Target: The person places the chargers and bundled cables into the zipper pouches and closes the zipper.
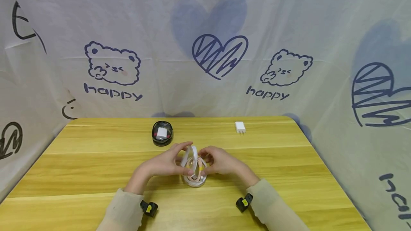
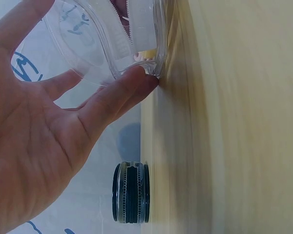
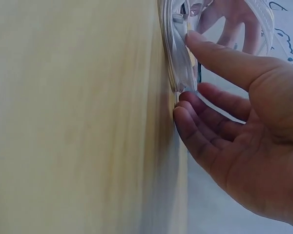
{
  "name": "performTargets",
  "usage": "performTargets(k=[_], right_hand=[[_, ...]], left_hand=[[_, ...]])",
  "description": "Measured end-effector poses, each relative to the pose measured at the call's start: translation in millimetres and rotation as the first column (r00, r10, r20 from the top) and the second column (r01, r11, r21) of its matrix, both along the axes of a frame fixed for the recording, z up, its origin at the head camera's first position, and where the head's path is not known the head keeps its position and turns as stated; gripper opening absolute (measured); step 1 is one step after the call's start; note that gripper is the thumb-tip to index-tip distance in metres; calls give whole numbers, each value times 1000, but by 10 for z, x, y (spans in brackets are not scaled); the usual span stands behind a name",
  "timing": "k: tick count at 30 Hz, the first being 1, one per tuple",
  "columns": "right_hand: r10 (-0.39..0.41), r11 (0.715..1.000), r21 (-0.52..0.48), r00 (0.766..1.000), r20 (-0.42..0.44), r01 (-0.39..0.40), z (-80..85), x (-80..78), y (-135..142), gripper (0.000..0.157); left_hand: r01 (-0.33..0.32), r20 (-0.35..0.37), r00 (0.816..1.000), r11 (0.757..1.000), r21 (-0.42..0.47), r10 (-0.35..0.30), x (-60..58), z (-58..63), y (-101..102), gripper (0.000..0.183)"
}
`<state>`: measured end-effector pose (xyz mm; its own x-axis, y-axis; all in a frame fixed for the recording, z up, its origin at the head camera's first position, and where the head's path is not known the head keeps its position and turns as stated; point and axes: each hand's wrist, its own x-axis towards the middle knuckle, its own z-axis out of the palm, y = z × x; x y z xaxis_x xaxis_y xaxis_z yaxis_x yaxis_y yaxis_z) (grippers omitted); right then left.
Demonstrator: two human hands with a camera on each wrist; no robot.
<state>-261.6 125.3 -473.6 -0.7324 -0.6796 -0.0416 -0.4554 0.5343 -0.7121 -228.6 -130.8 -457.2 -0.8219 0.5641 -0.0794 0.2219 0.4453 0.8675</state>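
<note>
A clear round zip case (image 1: 196,184) stands unzipped on the table between both hands, its lid tilted up. Inside lies a coiled pale pink cable (image 1: 199,165) with a yellow band; a metal plug end (image 3: 177,18) shows in the right wrist view. My left hand (image 1: 165,161) holds the raised lid (image 1: 194,156) between thumb and fingers. From the other side, my right hand (image 1: 221,161) pinches the rim of the case's base, thumb inside and fingers curled along the outer wall. In the left wrist view, the white zip teeth (image 2: 129,24) are spread apart.
A second round case with black trim (image 1: 156,142) sits at the back left, a white charger block (image 1: 162,133) visible in it. Another white charger (image 1: 239,127) with two prongs lies at the back right. Printed cloth (image 1: 160,81) hangs behind the wooden table (image 1: 80,174).
</note>
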Motion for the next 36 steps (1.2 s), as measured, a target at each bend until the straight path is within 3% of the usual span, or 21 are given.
performTargets(k=[17,26,36], right_hand=[[34,998,-49,999,21,-33,36,-23,71,56],[-116,981,-153,993,8,116,34,-98,161,51],[-349,896,-310,936,-52,317,57,-246,326,46]], left_hand=[[6,0,1000,1000,11,-6,-5,-4,-1,99],[4,5,1000,1000,5,-4,-11,-2,4,100],[-2,4,1000,1000,6,2,0,-15,5,100]])
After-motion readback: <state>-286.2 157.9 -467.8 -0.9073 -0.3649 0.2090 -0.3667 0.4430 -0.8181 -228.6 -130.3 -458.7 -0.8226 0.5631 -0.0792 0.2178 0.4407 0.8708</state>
